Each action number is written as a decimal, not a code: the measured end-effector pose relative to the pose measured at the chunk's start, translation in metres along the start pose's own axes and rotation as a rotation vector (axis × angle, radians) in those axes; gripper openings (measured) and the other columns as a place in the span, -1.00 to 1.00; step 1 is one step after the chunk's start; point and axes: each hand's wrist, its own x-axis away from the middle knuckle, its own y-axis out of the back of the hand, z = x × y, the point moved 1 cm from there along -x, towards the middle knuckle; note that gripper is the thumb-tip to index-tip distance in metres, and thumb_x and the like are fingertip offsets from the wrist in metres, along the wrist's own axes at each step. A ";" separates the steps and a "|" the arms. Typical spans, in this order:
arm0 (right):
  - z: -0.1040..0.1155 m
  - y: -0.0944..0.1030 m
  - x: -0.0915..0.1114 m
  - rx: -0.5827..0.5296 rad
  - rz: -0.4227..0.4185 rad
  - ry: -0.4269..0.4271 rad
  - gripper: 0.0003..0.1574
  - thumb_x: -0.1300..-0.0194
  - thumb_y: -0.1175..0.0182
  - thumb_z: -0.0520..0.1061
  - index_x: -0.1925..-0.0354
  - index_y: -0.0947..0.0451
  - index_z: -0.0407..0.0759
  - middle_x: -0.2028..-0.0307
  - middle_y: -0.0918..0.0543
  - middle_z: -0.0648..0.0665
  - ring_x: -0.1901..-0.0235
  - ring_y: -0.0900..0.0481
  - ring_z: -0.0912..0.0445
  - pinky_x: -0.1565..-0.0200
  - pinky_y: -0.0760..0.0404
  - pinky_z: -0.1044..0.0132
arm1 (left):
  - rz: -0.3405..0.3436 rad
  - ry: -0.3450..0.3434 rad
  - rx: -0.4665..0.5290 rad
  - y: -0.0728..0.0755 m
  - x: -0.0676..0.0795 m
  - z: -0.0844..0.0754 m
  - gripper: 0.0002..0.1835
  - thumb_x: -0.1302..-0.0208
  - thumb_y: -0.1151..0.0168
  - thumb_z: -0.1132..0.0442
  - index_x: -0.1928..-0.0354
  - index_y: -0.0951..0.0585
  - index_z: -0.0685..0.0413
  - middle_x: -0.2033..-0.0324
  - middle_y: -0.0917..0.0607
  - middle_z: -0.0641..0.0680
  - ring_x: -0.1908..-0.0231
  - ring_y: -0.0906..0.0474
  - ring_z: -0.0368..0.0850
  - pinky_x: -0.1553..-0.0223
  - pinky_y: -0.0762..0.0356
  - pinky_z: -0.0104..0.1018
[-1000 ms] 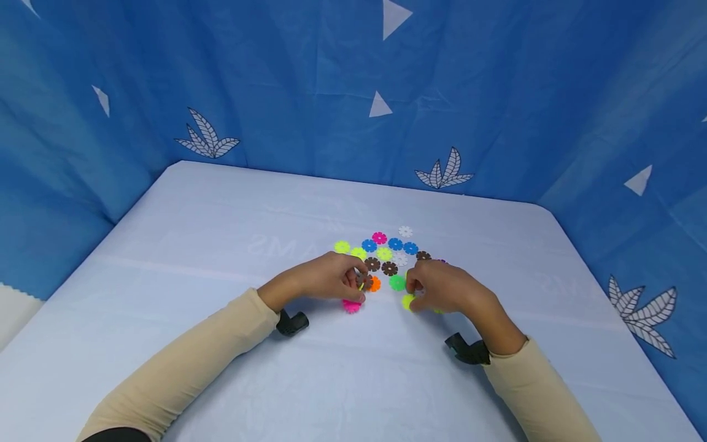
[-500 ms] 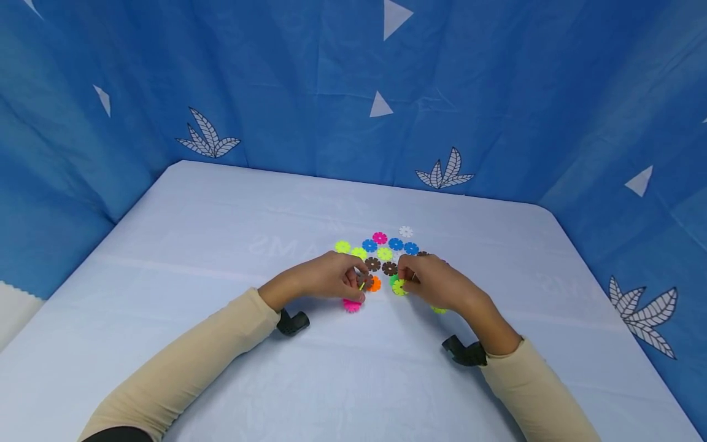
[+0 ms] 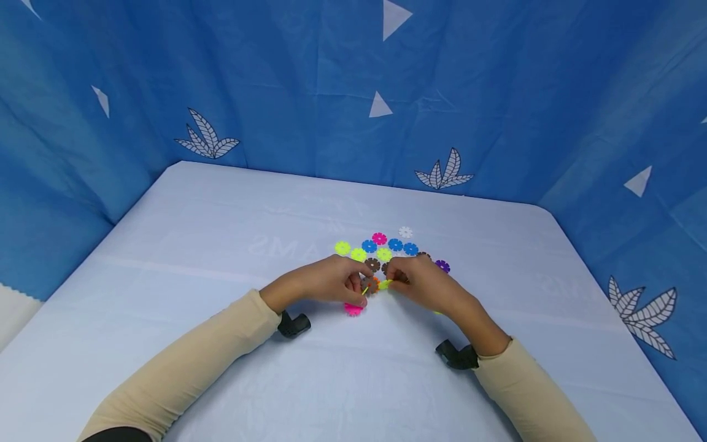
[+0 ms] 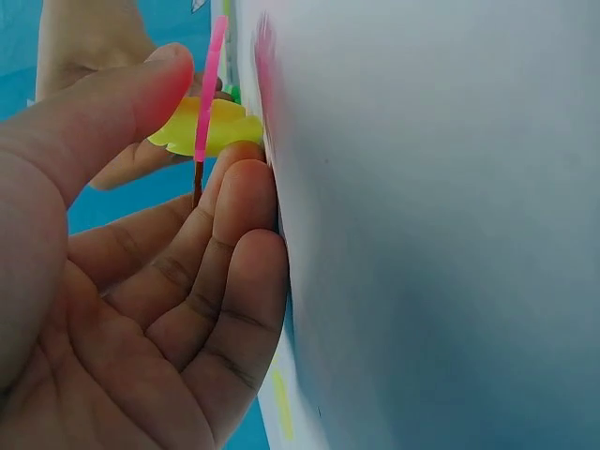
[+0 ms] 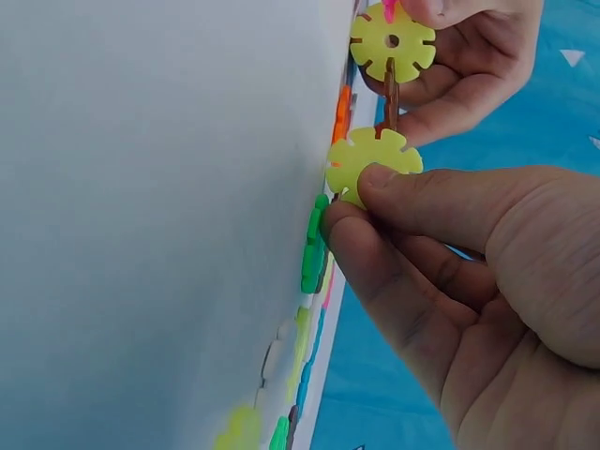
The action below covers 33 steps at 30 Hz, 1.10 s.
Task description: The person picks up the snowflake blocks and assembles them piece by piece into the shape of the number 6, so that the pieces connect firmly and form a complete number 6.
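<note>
My left hand (image 3: 336, 280) holds a small chain of notched building discs slotted together. It joins a pink disc (image 4: 212, 89), a yellow disc (image 5: 394, 42) and a brown disc (image 5: 391, 101) seen edge-on. Thumb and index finger of my right hand (image 3: 428, 282) pinch another yellow notched disc (image 5: 375, 159). That disc's edge meets the lower edge of the brown one in the right wrist view. Both hands are low over the white table (image 3: 342, 374), close to each other.
Loose notched discs lie just beyond the hands, among them a pink disc (image 3: 379, 238), a white disc (image 3: 405, 232), a purple disc (image 3: 442, 266) and several blue and yellow ones. A green disc (image 5: 315, 246) lies near my right fingertips. A blue curtain (image 3: 309, 92) hangs behind the table.
My right hand has lifted the yellow disc from the table's right side and carried it left to the brown disc. My left hand has stayed nearly still with its chain.
</note>
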 end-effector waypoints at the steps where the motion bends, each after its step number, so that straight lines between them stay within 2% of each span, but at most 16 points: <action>1: 0.000 -0.001 0.000 -0.001 -0.004 0.000 -0.83 -0.23 -0.44 -0.28 0.27 -0.63 -0.10 0.44 -0.62 0.09 0.41 -0.53 0.17 0.30 -0.59 0.33 | 0.001 -0.003 -0.010 0.000 0.000 0.000 -0.43 -0.22 -0.49 0.19 -0.24 -0.56 0.19 0.39 -0.67 -0.10 0.35 -0.60 -0.22 0.25 -0.57 -0.34; 12: 0.001 -0.002 0.002 -0.071 0.007 -0.026 -0.81 -0.20 -0.45 -0.31 0.33 -0.62 -0.11 0.45 -0.65 0.06 0.44 -0.53 0.17 0.37 -0.59 0.32 | 0.020 -0.070 -0.033 0.000 -0.004 -0.001 -0.52 -0.24 -0.48 0.18 -0.18 -0.63 0.11 0.42 -0.66 -0.12 0.36 -0.59 -0.24 0.26 -0.57 -0.35; 23: 0.003 -0.003 -0.001 -0.091 0.025 -0.020 -0.88 -0.22 -0.44 -0.31 0.37 -0.67 -0.16 0.47 -0.65 0.04 0.46 -0.51 0.16 0.41 -0.52 0.34 | 0.059 -0.037 -0.044 0.002 -0.003 0.000 -0.51 -0.28 -0.44 0.22 -0.24 -0.61 0.12 0.40 -0.67 -0.13 0.32 -0.59 -0.24 0.24 -0.55 -0.35; 28: 0.004 -0.005 -0.002 -0.097 0.011 -0.016 -0.82 -0.20 -0.45 -0.31 0.41 -0.65 -0.10 0.48 -0.65 0.06 0.48 -0.49 0.18 0.46 -0.47 0.34 | 0.069 -0.049 -0.043 0.002 -0.003 -0.001 -0.58 -0.29 -0.43 0.24 -0.18 -0.65 0.11 0.38 -0.68 -0.14 0.31 -0.60 -0.25 0.23 -0.56 -0.36; 33: 0.004 -0.005 -0.003 -0.097 0.005 -0.018 -0.77 -0.19 -0.45 -0.32 0.45 -0.62 -0.07 0.50 -0.64 0.06 0.48 -0.50 0.17 0.46 -0.47 0.34 | 0.068 -0.047 -0.035 0.003 -0.003 -0.001 -0.54 -0.30 -0.42 0.26 -0.23 -0.62 0.14 0.36 -0.68 -0.13 0.29 -0.59 -0.25 0.21 -0.56 -0.36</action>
